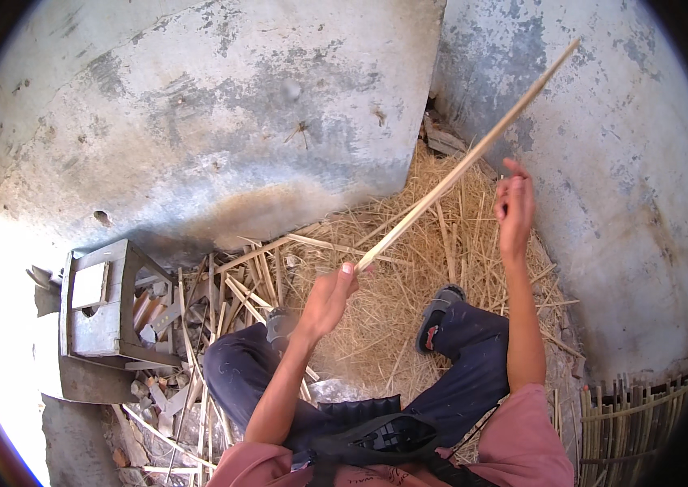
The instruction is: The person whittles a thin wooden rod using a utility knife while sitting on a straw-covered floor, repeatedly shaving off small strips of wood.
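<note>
My left hand (330,302) is closed around the lower end of a long, pale split bamboo strip (453,175). From there the strip slants up and away to the right, its thin tip in front of the far right wall. My right hand (516,207) is raised just right of the strip, apart from it. Its index finger points out while the others curl loosely, and nothing shows in it. Below the strip, a heap of fine shavings (384,312) covers the floor between my feet.
Several split strips (259,272) lie scattered left of the shavings. A worn wooden stool (101,312) rests on its side at the left, beside rubble. Peeling walls (279,105) rise ahead and to the right. At the lower right stands a woven stick basket (632,426).
</note>
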